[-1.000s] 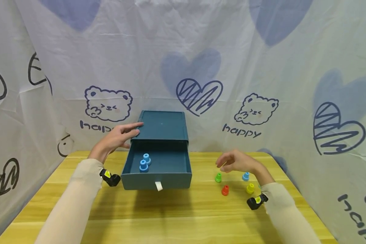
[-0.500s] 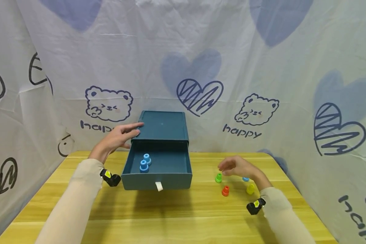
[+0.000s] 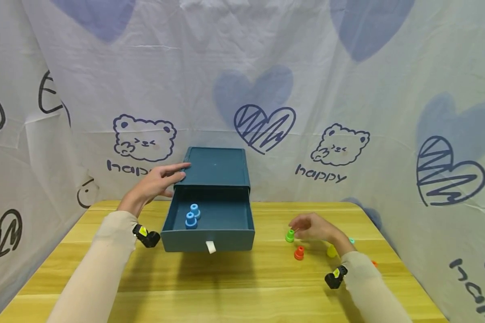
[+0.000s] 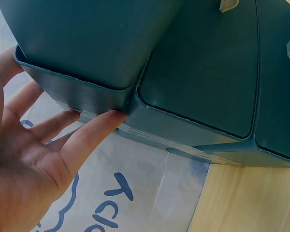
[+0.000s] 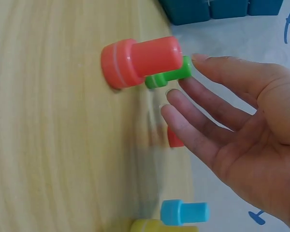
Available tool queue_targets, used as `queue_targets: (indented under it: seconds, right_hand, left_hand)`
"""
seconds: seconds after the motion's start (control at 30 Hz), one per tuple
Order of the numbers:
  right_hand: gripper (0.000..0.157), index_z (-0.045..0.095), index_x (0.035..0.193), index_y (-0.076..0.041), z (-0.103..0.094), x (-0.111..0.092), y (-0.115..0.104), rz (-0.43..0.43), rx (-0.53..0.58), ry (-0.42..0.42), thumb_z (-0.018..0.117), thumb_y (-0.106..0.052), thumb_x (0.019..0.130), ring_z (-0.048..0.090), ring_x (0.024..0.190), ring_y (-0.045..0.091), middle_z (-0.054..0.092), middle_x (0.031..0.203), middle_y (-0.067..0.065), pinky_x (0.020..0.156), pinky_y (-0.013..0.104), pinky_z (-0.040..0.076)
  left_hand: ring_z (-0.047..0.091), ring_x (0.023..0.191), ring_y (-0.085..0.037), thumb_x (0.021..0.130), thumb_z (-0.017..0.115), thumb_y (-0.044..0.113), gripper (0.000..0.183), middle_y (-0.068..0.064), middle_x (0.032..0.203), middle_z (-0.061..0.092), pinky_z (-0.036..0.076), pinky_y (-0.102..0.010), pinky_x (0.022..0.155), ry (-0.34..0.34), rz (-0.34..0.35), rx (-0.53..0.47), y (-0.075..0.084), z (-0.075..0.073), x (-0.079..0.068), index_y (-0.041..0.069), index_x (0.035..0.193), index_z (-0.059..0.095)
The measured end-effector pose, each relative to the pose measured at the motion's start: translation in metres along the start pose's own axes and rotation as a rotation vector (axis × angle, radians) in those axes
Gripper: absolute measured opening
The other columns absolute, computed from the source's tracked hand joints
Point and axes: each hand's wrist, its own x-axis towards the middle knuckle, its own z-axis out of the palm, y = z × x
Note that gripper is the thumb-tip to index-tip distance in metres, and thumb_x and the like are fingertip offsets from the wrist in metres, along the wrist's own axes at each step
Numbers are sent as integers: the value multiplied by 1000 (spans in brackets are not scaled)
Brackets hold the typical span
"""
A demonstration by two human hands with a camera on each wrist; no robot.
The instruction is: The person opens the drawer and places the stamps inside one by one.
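My left hand [image 3: 155, 181] rests on the left side of a dark teal drawer cabinet [image 3: 216, 167], fingers extended against its top edge and side. The drawer [image 3: 230, 240] is pulled out toward me, and two blue toy pegs [image 3: 191, 220] stand in it at the left. On the table to the right, my right hand [image 3: 317, 228] is at a small green peg [image 3: 289, 236]. In the right wrist view its thumb and fingertips are close to the top of the green peg [image 5: 169, 76], apart from each other; whether they touch it I cannot tell.
A red peg [image 3: 299, 253] stands in front of the green one. A yellow peg [image 3: 331, 251], a turquoise peg [image 3: 351, 241] and an orange-red one [image 3: 374, 264] are partly hidden by the right arm. The blue peg [image 5: 183, 213] shows in the right wrist view. A printed cloth [image 3: 266, 89] hangs behind.
My right hand has lowered toward the table beside the green peg, now covering the blue peg from the head view. My left hand, the drawer and its two pegs have stayed put.
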Motion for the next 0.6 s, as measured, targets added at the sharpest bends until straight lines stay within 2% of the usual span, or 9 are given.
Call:
queue_targets:
  seconds: [0.17, 0.47, 0.6]
  right_hand:
    - [36, 64, 125, 10, 4, 2, 5, 3, 32, -21, 71, -2, 92, 71, 99, 23, 73, 116, 25, 86, 24, 59]
    - [34, 64, 126, 9, 8, 7, 14, 64, 86, -24, 68, 1, 93, 68, 91, 18, 71, 116, 25, 85, 39, 64]
    - [29, 66, 121, 7, 9, 9, 18, 65, 92, -18, 70, -1, 93, 66, 88, 15, 71, 113, 24, 81, 36, 63]
  left_hand:
    - [26, 155, -48, 106, 55, 46, 62, -15, 173, 18, 45, -68, 109, -1, 3, -2, -1, 0, 0, 22, 161, 39]
    - [27, 155, -47, 106, 55, 46, 62, -15, 173, 19, 45, -68, 109, 1, 2, -6, 0, -1, 0, 22, 160, 39]
    - [26, 155, -47, 106, 55, 46, 62, -14, 173, 19, 45, -68, 110, 0, 0, -8, 0, 0, -1, 22, 160, 39]
